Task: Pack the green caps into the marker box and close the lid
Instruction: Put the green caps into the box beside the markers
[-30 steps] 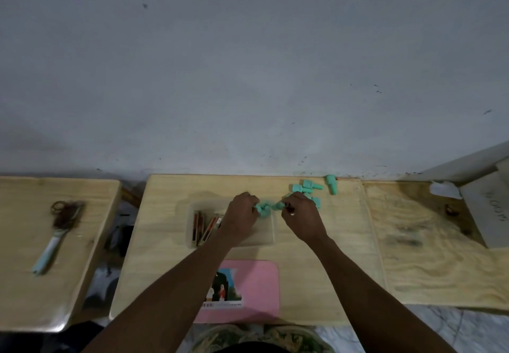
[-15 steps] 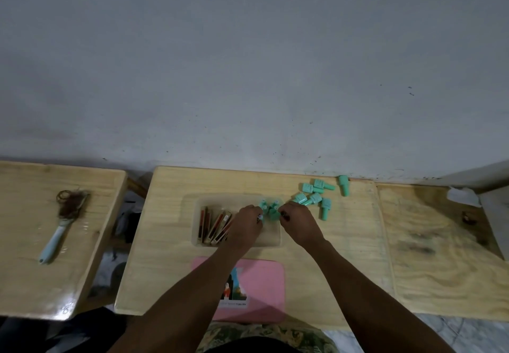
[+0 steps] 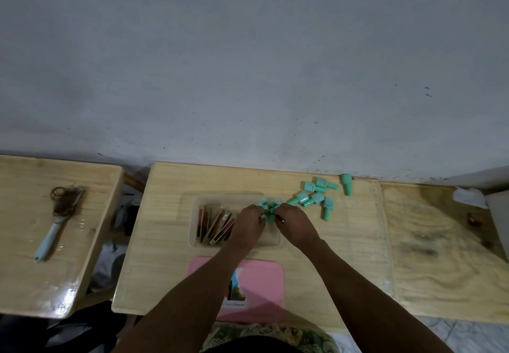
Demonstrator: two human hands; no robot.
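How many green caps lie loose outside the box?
6 green plastic caps, right of the clear plastic box: five clustered, one apart by the wall. More may be hidden.

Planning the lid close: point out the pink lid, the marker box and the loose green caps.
pink lid [image 3: 264,284], head view, bare top.
marker box [image 3: 193,215], head view, left wall.
loose green caps [image 3: 317,197], head view, middle cap.

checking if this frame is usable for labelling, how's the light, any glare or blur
Head view: dim, flat light with muted colours; head view: glossy glare on the left table, near corner; head view: wide-angle bend curves the table edges; head view: the green caps between the left hand and right hand look soft, while the loose caps read clearly.
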